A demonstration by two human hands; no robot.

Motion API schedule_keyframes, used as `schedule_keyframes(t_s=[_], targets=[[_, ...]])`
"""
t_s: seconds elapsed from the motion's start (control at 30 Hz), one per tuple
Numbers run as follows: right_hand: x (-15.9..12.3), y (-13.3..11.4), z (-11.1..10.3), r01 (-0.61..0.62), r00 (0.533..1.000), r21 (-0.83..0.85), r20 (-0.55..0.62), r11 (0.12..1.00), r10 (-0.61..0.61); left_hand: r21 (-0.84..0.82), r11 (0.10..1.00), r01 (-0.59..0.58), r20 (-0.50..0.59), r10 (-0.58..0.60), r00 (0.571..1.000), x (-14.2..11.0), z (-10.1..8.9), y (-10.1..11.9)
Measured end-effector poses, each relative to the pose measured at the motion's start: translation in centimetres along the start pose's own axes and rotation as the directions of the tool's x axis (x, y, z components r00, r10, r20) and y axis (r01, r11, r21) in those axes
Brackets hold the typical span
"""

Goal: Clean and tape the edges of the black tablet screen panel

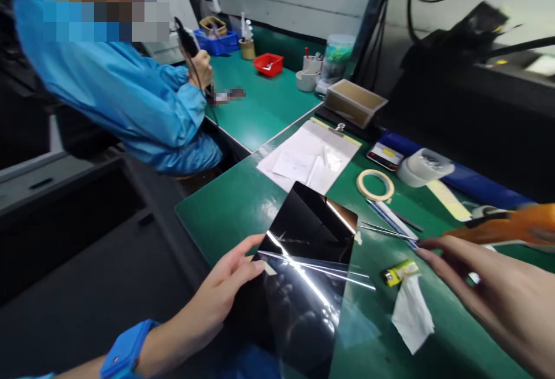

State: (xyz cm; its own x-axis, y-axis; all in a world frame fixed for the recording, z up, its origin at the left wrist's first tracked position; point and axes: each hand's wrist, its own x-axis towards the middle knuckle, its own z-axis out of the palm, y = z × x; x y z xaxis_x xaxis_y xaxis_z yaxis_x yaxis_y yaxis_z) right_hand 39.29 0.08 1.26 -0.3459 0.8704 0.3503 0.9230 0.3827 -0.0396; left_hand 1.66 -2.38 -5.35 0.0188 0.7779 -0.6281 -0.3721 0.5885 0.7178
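Note:
My left hand (229, 278) grips the left edge of a glossy black glass panel (321, 223), thumb on top beside a small pale tab (269, 268). A clear film (321, 268) lies across the panel's lower part and sticks out past its right edge. In the right of the view, my right hand (481, 286) pinches the rear end of a pair of metal tweezers (385, 230), whose points face the panel. Under the tweezers lie a blue pen (388, 217) and a white stick. A yellow-green battery (399, 273) and a crumpled white tissue (411, 315) lie below them on the green mat.
Behind the panel lie a clipboard with papers (307, 156) and a tape roll (375, 185). A white cup (425, 166) and an orange tool (520, 225) stand at right. To the left, a co-worker in a blue sleeve (130, 95) sits at the adjoining table (260, 110).

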Motion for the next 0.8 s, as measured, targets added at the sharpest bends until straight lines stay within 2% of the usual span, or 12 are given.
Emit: schedule_keyframes(t_s=[0.07,0.1,0.17,0.27,0.37,0.53,0.67,0.8], targets=[[0.4,0.1,-0.1,0.143,0.989,0.027,0.018,0.989,-0.144,-0.008,0.999,0.035,-0.014,-0.035,0.999,-0.3,0.3,0.2],[0.3,0.3,0.1,0.161,0.985,0.052,0.052,0.986,-0.164,-0.012,0.999,0.043,0.0,-0.043,0.999,-0.5,0.4,0.4],[0.0,0.9,0.7,0.123,0.983,0.088,0.129,0.988,-0.134,-0.005,0.999,0.045,0.054,-0.045,0.998,-0.9,0.7,0.6],[-0.3,2.0,2.5,0.034,0.975,0.118,0.216,0.992,-0.059,0.063,0.996,0.069,0.197,-0.08,0.977,-1.2,0.6,0.6],[0.5,3.0,5.1,-0.012,0.962,0.172,0.27,0.985,-0.035,0.189,0.98,0.066,0.349,-0.13,0.928,-1.2,-0.2,0.1],[2.6,4.2,9.4,-0.006,0.961,0.212,0.271,0.977,-0.053,0.368,0.925,-0.097,0.547,-0.131,0.827,-0.2,-1.6,-1.2],[3.6,4.0,10.2,-0.004,0.961,0.234,0.269,0.972,-0.061,0.417,0.899,-0.135,0.578,-0.147,0.802,0.3,-1.3,-1.1],[5.2,2.7,10.2,-0.093,0.965,0.191,0.258,0.977,0.042,0.464,0.877,-0.127,0.577,-0.19,0.794,-0.2,-0.3,0.0]])
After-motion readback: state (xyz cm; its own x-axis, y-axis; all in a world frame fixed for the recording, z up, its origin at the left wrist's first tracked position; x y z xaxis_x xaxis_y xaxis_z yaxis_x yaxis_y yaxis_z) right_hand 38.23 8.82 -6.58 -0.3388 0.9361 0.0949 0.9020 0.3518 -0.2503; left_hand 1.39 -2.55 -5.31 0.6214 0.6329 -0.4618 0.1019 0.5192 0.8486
